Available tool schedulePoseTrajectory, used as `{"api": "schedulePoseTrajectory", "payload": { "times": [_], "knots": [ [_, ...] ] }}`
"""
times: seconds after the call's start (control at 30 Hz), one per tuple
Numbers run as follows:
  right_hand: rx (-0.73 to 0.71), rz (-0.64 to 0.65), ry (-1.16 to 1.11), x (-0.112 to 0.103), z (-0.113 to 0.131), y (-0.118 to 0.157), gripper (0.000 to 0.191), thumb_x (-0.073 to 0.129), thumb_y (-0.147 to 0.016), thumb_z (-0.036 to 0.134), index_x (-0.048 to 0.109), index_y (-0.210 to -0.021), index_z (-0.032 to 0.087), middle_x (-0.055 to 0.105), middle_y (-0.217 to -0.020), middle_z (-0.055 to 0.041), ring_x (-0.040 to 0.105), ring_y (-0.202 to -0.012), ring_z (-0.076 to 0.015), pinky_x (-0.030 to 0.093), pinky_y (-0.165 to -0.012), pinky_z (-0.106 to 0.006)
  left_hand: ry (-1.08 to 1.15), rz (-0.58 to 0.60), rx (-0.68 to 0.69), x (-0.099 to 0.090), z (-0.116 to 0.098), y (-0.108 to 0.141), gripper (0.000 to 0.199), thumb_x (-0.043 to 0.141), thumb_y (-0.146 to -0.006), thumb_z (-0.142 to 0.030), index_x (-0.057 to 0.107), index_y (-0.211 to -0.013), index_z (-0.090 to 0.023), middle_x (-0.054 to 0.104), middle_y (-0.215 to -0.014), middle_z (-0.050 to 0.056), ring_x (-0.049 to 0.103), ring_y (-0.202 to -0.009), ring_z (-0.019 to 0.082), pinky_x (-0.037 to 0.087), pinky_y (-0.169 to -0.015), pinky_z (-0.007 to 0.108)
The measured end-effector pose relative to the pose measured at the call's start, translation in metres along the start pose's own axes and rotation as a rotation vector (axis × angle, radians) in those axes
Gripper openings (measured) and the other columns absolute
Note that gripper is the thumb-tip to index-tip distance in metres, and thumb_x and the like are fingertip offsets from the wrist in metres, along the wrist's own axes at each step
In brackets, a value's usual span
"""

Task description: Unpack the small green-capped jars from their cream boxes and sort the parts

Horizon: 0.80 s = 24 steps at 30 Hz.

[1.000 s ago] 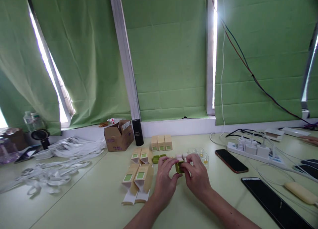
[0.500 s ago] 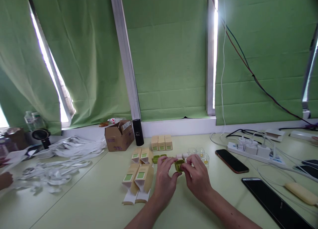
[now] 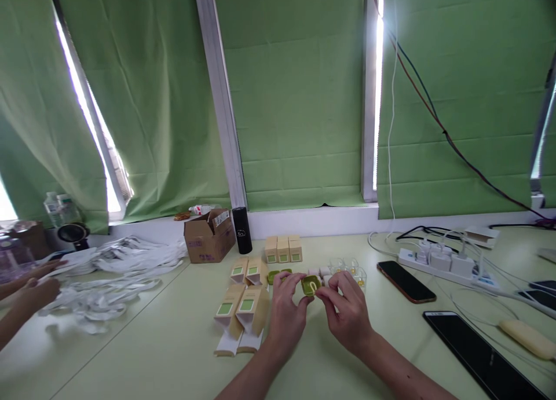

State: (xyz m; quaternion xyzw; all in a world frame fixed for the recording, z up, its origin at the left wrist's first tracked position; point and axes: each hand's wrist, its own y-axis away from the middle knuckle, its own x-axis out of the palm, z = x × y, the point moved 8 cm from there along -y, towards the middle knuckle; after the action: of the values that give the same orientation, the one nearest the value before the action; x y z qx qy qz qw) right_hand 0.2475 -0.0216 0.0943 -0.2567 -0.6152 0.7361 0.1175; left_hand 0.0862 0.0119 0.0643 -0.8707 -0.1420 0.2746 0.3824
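Note:
A small square green cup (image 3: 310,286), its hollow side facing me, is gripped between the thumb and fingers of my left hand (image 3: 286,313). Inside it shows a pale curved strip. My right hand (image 3: 350,314) pinches thumb and fingertips together at the cup's lower right edge; whatever lies in that pinch is too small to make out. Beyond my left hand is another green piece (image 3: 273,276), partly hidden. Small white pieces (image 3: 324,271) and several clear containers (image 3: 348,265) with yellowish spots stand behind my right hand.
Tan cartons with green labels (image 3: 252,301) stand left of my hands, with more (image 3: 283,249) behind. A brown box (image 3: 208,238) and black cylinder (image 3: 242,231) sit further back. Phones (image 3: 406,281) and a power strip (image 3: 447,267) lie right. Another person's hands (image 3: 39,293) touch white straps (image 3: 130,255).
The green cup has tilted to face me more, showing the pale strip inside. My right fingertips have drawn back slightly from its interior. The other person's hands have come further into view at left.

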Motion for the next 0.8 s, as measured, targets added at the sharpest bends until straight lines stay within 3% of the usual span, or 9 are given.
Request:
{"api": "schedulePoseTrajectory", "payload": {
  "times": [0.17,0.27,0.33,0.43,0.57,0.67,0.8],
  "knots": [
    [-0.009,-0.069,-0.041,-0.01,0.003,-0.003,0.021,0.06,-0.092,0.002,0.069,-0.097,0.02,0.053,-0.084,-0.0047,0.052,-0.081,-0.0206,0.045,-0.07,-0.035,-0.017,-0.037,-0.048,-0.005,0.008,-0.002,0.046,0.069,-0.079,-0.007,0.07,-0.121,-0.025,0.071,-0.117,0.009,0.056,-0.121,0.03,0.053,-0.099,0.048],
    [0.063,-0.072,-0.117,-0.011,-0.006,-0.003,0.021,0.06,-0.092,0.004,0.07,-0.099,0.022,0.061,-0.091,-0.0067,0.058,-0.087,-0.0215,0.049,-0.075,-0.036,-0.015,-0.06,-0.07,-0.007,0.009,-0.002,0.048,0.07,-0.079,-0.009,0.07,-0.123,-0.027,0.071,-0.117,0.009,0.056,-0.122,0.031,0.052,-0.101,0.048],
    [0.191,-0.081,-0.196,-0.009,-0.019,-0.002,0.017,0.06,-0.094,0.01,0.071,-0.096,0.023,0.066,-0.094,-0.0071,0.061,-0.091,-0.0221,0.051,-0.079,-0.037,-0.018,-0.084,-0.107,-0.009,0.012,-0.003,0.048,0.071,-0.078,-0.01,0.071,-0.122,-0.027,0.07,-0.116,0.009,0.058,-0.12,0.031,0.052,-0.101,0.048],
    [0.514,-0.084,-0.328,0.001,-0.051,0.006,0.008,0.066,-0.093,0.025,0.072,-0.089,0.023,0.071,-0.093,-0.0068,0.063,-0.089,-0.023,0.051,-0.081,-0.037,-0.006,-0.131,-0.203,-0.014,0.022,-0.004,0.047,0.072,-0.078,-0.014,0.071,-0.123,-0.027,0.068,-0.116,0.009,0.063,-0.113,0.029,0.054,-0.096,0.045],
    [1.022,-0.055,-0.609,0.032,-0.093,0.033,0.031,0.082,-0.073,0.049,0.074,-0.081,0.019,0.075,-0.083,-0.0078,0.064,-0.077,-0.0228,0.051,-0.072,-0.035,0.049,-0.196,-0.288,-0.02,0.035,-0.006,0.043,0.071,-0.083,-0.025,0.069,-0.126,-0.024,0.068,-0.116,0.01,0.068,-0.106,0.027,0.055,-0.084,0.038],
    [1.098,-0.003,-0.665,0.046,-0.105,0.039,0.046,0.079,-0.069,0.06,0.075,-0.083,0.016,0.076,-0.08,-0.0105,0.062,-0.065,-0.0201,0.048,-0.061,-0.033,0.11,-0.224,-0.322,-0.022,0.039,-0.006,0.038,0.067,-0.088,-0.033,0.067,-0.124,-0.022,0.069,-0.118,0.012,0.069,-0.109,0.028,0.054,-0.078,0.034],
    [1.061,0.086,-0.583,0.055,-0.115,0.038,0.05,0.07,-0.075,0.064,0.074,-0.083,0.015,0.078,-0.083,-0.0142,0.063,-0.063,-0.0208,0.046,-0.057,-0.033,0.253,-0.242,-0.391,-0.021,0.043,-0.006,0.035,0.067,-0.09,-0.045,0.067,-0.115,-0.021,0.073,-0.113,0.012,0.071,-0.103,0.027,0.052,-0.071,0.03]
  ]
}}
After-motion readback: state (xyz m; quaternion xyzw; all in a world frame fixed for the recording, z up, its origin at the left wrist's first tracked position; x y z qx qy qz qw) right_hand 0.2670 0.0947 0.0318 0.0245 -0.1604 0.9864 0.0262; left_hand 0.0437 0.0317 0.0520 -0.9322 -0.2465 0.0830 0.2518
